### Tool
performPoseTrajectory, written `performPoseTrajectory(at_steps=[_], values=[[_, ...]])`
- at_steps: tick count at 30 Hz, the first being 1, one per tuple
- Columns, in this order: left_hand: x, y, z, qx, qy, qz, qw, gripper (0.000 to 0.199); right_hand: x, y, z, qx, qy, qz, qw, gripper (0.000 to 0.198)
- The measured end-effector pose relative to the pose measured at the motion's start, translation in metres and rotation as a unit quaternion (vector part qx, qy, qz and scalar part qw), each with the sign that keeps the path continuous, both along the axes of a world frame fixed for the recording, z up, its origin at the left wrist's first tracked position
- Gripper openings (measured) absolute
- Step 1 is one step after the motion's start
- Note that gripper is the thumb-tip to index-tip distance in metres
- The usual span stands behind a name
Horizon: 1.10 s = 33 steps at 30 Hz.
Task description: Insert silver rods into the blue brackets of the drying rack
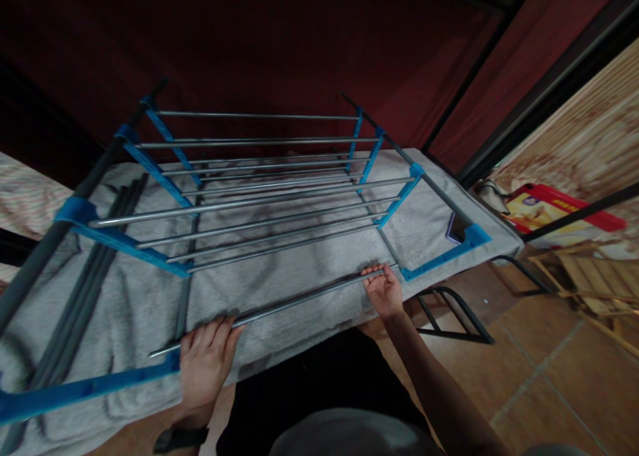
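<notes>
A thin metal rod (299, 299) lies across the front of a rack frame, held at both ends by my hands. My left hand (207, 359) wraps over it near its left end, beside a blue plastic bracket (94, 388). Palm up, my right hand (383, 288) has its fingers curled round the rod close to the right blue bracket (442, 255). Behind the rod stands the rest of the rack, with grey side poles (102, 166) and several metal rods (259, 203) fixed between blue brackets. Whether the held rod sits in either bracket I cannot tell.
The rack rests on a grey fabric-covered surface (279, 263). Several loose grey poles (82, 303) lie at left, and a dark-edged flat object (454, 229) at right. A black metal frame (456, 316), a red and yellow box (554, 210) and a wooden item (599, 283) are off to the right.
</notes>
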<state>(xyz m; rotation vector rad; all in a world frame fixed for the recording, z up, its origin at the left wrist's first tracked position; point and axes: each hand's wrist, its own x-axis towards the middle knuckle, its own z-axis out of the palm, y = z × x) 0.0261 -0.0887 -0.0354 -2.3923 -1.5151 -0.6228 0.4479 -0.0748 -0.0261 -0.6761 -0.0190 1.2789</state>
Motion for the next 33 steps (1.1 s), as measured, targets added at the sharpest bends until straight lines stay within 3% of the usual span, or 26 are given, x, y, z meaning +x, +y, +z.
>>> performPoseTrajectory(at_steps=[7, 15, 33], values=[[0.0008, 0.0002, 0.0019, -0.002, -0.018, 0.007, 1.0, 0.034, -0.0013, 0.0026, -0.0019, -0.021, -0.016, -0.01, 1.0, 0.013], [-0.0051, -0.0009, -0.0019, -0.022, -0.034, -0.002, 0.999, 0.023, -0.002, 0.0039, -0.0008, -0.02, -0.021, -0.006, 1.0, 0.016], [0.0024, -0.0001, 0.0046, -0.008, -0.017, -0.001, 1.0, 0.03, 0.0001, 0.002, -0.0029, -0.007, -0.004, 0.001, 1.0, 0.011]])
